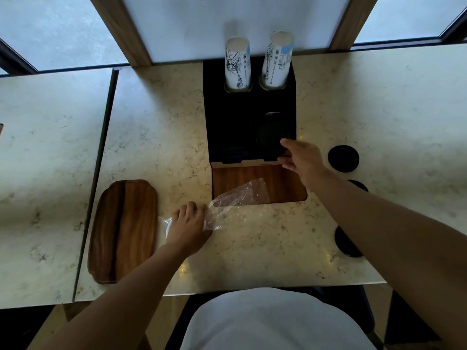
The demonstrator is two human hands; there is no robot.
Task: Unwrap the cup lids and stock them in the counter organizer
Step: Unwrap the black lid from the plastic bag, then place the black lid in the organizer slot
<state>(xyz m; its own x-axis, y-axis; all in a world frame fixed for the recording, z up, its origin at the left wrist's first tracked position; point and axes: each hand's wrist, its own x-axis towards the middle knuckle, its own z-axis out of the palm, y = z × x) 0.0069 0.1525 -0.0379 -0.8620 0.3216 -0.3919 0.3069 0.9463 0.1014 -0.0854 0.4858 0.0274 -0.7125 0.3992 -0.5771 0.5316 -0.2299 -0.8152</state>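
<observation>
A black counter organizer (pixel 227 117) stands at the back of the marble counter, with two stacks of printed paper cups (pixel 238 63) in its rear holes. My right hand (pixel 300 157) reaches to the organizer's right front slot and grips a stack of black lids (pixel 271 138) there. My left hand (pixel 188 227) presses on the crumpled clear plastic wrap (pixel 237 198) lying on the counter. Loose black lids lie at the right: one (pixel 343 158) near the organizer, another (pixel 347 245) by the front edge, a third (pixel 360 185) partly hidden by my right forearm.
A wooden tray (pixel 123 228) lies left of my left hand. A wooden panel (pixel 252 178) sits at the organizer's front, partly under the wrap. A seam (pixel 101 157) splits the counter at the left. A window post (pixel 235 24) stands behind.
</observation>
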